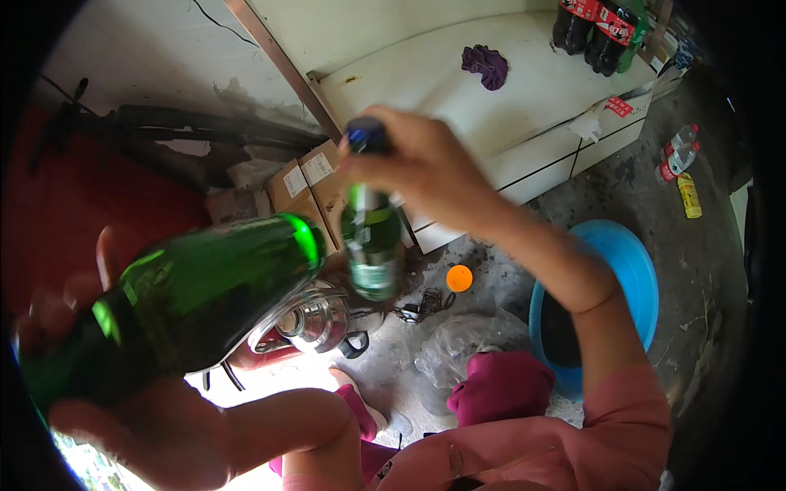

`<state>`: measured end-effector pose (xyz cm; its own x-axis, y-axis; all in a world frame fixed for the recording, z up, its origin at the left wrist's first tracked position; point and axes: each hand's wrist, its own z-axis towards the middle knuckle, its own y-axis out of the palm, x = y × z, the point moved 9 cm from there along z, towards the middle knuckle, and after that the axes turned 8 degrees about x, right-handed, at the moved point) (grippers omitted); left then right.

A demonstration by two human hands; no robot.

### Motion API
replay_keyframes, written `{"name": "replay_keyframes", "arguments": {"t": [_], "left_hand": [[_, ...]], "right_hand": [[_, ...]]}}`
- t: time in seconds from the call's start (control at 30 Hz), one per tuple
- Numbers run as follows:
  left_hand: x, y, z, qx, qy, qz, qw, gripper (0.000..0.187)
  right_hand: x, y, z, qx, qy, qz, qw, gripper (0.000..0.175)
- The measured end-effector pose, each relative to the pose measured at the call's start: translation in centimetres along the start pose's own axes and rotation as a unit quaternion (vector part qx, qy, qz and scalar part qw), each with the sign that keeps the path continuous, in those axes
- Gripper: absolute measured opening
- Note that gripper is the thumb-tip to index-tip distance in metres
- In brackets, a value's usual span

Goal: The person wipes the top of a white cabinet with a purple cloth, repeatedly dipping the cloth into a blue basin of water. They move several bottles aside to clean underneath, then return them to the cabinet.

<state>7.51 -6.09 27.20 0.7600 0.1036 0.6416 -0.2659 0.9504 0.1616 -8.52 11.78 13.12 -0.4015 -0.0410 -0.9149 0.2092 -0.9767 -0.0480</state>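
Note:
My left hand (141, 417) is wrapped around a large green glass bottle (215, 282), close to the camera and lying nearly on its side, its base towards the middle of the view. Just right of that base, my right hand (399, 159) grips the neck of a smaller green glass bottle (371, 258) with a dark blue top (366, 134). This second bottle hangs upright with a label around its lower part. Both bottles are held in the air, and motion blurs them somewhat.
Below stand a metal vacuum flask (316, 322) and a blue plastic basin (638, 282). An orange lid (459, 278), a chain (424, 307) and a clear plastic bag (460, 337) lie on the floor. Cardboard boxes (325, 184) adjoin a white cabinet (417, 86) bearing a purple cloth (486, 65) and cola bottles (592, 30).

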Motion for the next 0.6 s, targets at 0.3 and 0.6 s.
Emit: {"name": "replay_keyframes", "arguments": {"t": [0.3,0.6], "left_hand": [[-10.2,12.4,-2.6,-0.017,-0.086,0.065,0.994,0.027],[-21.0,17.1,1.4,-0.008,-0.048,0.135,0.99,0.032]], "right_hand": [[-6.7,-15.8,3.8,0.001,-0.019,-0.287,0.958,0.03],[-1.5,-18.0,10.2,0.015,-0.016,-0.264,0.964,0.033]]}}
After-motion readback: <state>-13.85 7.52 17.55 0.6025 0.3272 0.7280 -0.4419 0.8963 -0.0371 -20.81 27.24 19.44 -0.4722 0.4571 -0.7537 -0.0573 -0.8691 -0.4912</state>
